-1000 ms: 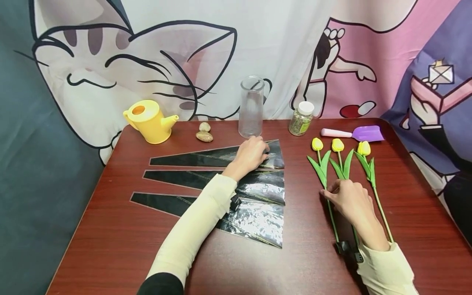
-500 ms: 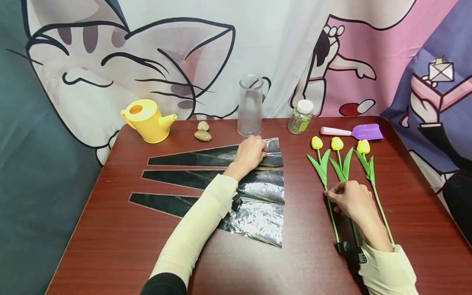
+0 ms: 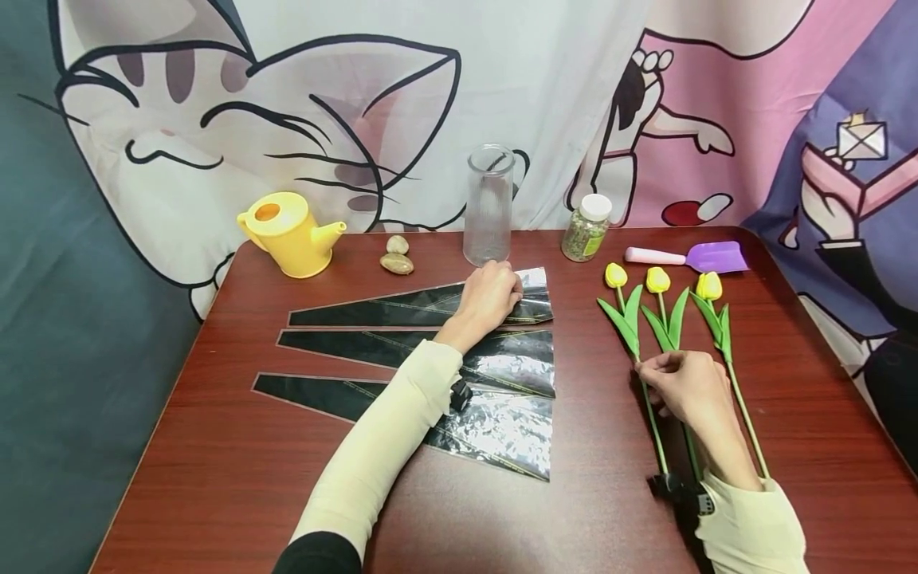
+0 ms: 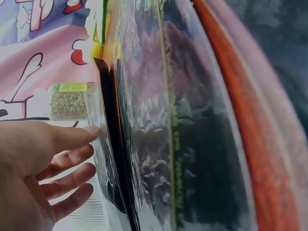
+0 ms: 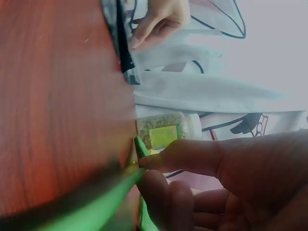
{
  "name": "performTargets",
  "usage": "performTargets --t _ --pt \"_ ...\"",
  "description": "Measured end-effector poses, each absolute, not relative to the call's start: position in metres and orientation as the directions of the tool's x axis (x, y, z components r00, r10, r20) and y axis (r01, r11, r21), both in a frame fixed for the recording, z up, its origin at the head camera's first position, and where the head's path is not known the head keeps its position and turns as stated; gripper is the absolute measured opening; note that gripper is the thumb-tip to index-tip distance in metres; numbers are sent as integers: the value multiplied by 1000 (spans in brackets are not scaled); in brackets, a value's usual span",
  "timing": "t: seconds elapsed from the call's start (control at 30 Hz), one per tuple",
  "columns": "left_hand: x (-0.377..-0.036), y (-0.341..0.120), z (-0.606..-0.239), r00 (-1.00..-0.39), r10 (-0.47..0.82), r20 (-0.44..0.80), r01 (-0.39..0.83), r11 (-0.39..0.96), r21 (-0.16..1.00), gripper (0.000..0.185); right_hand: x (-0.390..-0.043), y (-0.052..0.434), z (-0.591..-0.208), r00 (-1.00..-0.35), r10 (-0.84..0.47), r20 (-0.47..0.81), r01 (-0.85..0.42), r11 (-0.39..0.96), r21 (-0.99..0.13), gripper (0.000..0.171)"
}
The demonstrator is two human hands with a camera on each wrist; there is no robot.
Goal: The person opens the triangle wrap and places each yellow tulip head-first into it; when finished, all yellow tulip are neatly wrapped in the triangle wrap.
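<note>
**Pinching tulip stem, lifting wrap edge**

Right hand (image 3: 687, 389) pinching the green stem of the left-most yellow artificial tulip (image 3: 625, 315) between thumb and forefinger, just below the leaves; grip low on the stem, probably for lifting it clear of the two neighbouring yellow tulips (image 3: 681, 307) lying parallel just to its right. Right wrist view confirming fingers closed round the green stem (image 5: 126, 183).

Left hand (image 3: 490, 295) resting on the far black-and-clear cone-shaped cellophane flower sleeve (image 3: 402, 307), fingertips curled at its wide right end, seemingly catching the clear top layer; left wrist view showing fingers (image 4: 72, 163) fairly straight against the film edge, so actual pinch unclear. Two more identical sleeves (image 3: 502, 391) fanned nearer, wide ends pointing right toward the tulips, likely for easy loading.

Standing along the far edge of the dark red wooden table (image 3: 215, 478): yellow plastic watering can (image 3: 287, 233) far left, two smooth pebbles (image 3: 397, 255), ribbed clear glass vase (image 3: 489, 206), white-lidded jar of greenish granules (image 3: 586, 229), purple plastic scoop with pink handle (image 3: 692, 257) far right.
</note>
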State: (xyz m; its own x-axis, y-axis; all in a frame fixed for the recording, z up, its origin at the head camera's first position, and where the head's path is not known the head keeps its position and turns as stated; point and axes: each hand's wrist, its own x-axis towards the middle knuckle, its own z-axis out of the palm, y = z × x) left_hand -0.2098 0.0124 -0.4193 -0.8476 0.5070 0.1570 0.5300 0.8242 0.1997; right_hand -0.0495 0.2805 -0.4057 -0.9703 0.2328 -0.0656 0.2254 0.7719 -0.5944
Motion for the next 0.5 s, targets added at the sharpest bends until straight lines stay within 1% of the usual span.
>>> performTargets --t 0.13,0.27,0.33,0.4,0.5 --pt "-209 12 -418 -843 512 167 537 819 201 11 -49 281 -402 -965 244 -100 246 701 -669 28" --pt "-208 12 -417 -836 521 173 548 814 192 9 -52 283 -396 -963 206 -175 261 545 -797 33" --pt "-208 11 -416 -831 527 179 554 812 182 9 -54 284 -393 -961 178 -212 269 417 -868 33" --pt "-208 11 -416 -827 531 184 559 810 178 9 -58 285 -389 -956 155 -249 282 255 -925 27" --pt "-207 11 -415 -821 538 189 568 803 180 9 -65 286 -383 -943 146 -300 304 11 -953 15"
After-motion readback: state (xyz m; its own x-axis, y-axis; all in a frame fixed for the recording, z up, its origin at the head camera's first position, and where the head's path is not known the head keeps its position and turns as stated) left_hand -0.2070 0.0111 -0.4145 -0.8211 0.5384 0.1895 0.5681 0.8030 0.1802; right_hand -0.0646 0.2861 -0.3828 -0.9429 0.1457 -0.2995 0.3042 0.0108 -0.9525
